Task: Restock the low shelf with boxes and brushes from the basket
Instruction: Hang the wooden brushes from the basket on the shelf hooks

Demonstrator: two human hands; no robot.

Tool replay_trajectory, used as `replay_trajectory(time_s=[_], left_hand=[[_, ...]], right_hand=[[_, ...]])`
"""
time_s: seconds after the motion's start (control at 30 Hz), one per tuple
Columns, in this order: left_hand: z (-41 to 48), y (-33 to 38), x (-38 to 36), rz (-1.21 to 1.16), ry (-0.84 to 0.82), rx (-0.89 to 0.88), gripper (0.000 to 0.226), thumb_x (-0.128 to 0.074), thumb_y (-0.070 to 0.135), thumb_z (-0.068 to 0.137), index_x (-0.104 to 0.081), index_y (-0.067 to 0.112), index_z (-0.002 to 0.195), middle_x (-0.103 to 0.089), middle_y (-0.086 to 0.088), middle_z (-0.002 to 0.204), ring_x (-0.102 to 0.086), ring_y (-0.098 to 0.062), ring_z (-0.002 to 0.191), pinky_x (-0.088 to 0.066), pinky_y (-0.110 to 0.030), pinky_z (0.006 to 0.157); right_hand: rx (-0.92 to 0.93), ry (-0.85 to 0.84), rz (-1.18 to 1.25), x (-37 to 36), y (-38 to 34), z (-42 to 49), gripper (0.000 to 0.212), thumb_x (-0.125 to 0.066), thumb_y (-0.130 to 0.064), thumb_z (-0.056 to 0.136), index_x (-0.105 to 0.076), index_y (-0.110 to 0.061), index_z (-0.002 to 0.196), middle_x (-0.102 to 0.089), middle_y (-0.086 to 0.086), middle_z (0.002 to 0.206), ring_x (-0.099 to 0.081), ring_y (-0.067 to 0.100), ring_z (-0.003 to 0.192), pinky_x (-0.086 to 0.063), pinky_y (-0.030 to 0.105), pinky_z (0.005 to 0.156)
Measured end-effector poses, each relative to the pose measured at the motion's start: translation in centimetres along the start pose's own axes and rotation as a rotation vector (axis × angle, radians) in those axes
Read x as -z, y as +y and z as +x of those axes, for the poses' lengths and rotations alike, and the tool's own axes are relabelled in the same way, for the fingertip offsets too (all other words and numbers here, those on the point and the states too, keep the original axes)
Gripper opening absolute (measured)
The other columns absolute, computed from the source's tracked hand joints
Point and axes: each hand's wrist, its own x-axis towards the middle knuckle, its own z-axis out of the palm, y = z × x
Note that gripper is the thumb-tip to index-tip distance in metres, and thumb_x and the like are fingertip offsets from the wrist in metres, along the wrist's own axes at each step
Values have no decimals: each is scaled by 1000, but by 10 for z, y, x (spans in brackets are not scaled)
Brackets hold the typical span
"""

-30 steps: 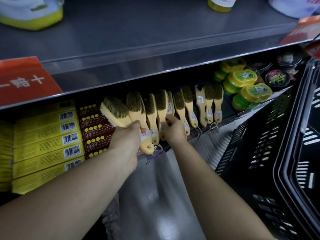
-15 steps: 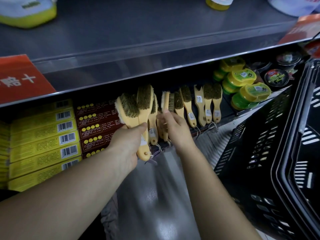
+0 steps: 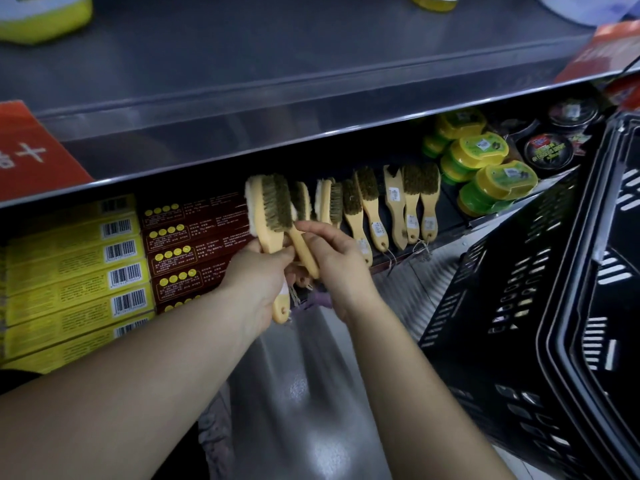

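The left hand point(image 3: 258, 285), at the centre of the frame, has its fingers wrapped round the handle of a fleece-backed brush point(image 3: 265, 233). The thumb presses on the wood, and the handle's end pokes out below the palm. A second brush, the bristle brush point(image 3: 277, 206), lies against the first one with its bristles facing the camera. Its slim handle slants down and to the right into the right hand point(image 3: 341, 261), whose fingertips look pinched on it, with the index finger laid over the top. Whether the left hand also clamps this second handle cannot be told. Both held brushes point head up and slightly to the upper left, handles down toward the person. That is the same lie as the row of brushes point(image 3: 412, 202) already on the low shelf point(image 3: 450, 216), where heads sit deep and handles reach the front edge. The coming move seems to turn on the space just above and behind the hands, between the maroon boxes point(image 3: 194, 244) to the left and the nearest shelved brushes to the right. The right hand is nearer the row and is probably the one to carry the bristle brush in, handle trailing. The basket point(image 3: 512, 306) stands well apart at the right of the frame, and the yellow boxes point(image 3: 69, 271) fill the shelf's left end.
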Motion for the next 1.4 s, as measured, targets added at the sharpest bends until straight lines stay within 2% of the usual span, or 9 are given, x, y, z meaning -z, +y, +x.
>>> replay_trajectory(time_s=[0.17,0.3,0.43,0.57,0.77,0.9,1.07,1.23,1.4], left_hand=[[0,-1,-3,21,64,-1,28,-54,-2,88,-63,23,83,-65,1,52,-60,-10,45,-50,-20,42],[0,2,-10,-27,41,-2,18,-60,5,89,-64,21,83,-60,2,63,-54,1,39,-43,-13,39],[3,7,-15,-44,54,0,18,-59,10,90,-64,25,81,-57,2,69,-49,-7,55,-45,-17,47],[4,8,-17,-1,85,4,17,-59,12,91,-65,27,83,-57,3,72,-47,-8,58,-44,-21,56],[4,8,-16,20,76,19,15,-60,15,91,-64,29,84,-59,3,78,-49,-9,65,-43,-25,64],[7,6,-15,44,81,20,11,-61,18,90,-65,27,86,-60,3,81,-50,-10,68,-44,-27,65],[5,9,-19,55,76,82,19,-52,19,93,-66,23,106,-61,0,93,-58,-25,100,-46,-42,93],[3,14,-23,31,97,158,25,-43,16,91,-68,23,94,-63,-13,111,-59,-34,100,-48,-37,70],[7,8,-23,127,34,115,17,-50,4,91,-63,15,95,-65,-17,108,-61,-35,102,-51,-50,90]], right_hand=[[-3,21,30,-2,6,2,16,-70,-15,83,-65,-17,98,-69,6,87,-63,15,54,-49,25,43],[-21,24,54,17,7,5,20,-56,-6,92,-60,-7,111,-70,7,88,-68,12,66,-57,26,59],[53,247,-69,39,13,14,25,-37,-12,95,-59,-18,89,-64,-7,64,-56,7,54,-44,19,46],[63,435,-254,51,25,40,15,-38,-21,98,-52,-17,93,-59,-5,73,-54,14,66,-46,32,64],[-19,353,-461,47,29,65,22,-39,-19,99,-57,-11,109,-58,-4,82,-54,12,78,-38,26,76],[-26,268,-523,44,26,69,24,-39,-19,98,-56,-9,111,-65,12,101,-59,28,97,-48,37,86],[-45,228,-626,52,22,74,41,-39,-15,97,-38,-22,138,-64,6,101,-60,24,88,-49,30,69],[-67,279,-849,54,31,80,54,-38,-17,97,-21,-24,148,-41,17,133,-53,34,109,-48,42,92],[48,321,-716,55,36,78,65,-48,-13,95,-16,-25,149,-58,9,115,-57,29,107,-45,30,78]])
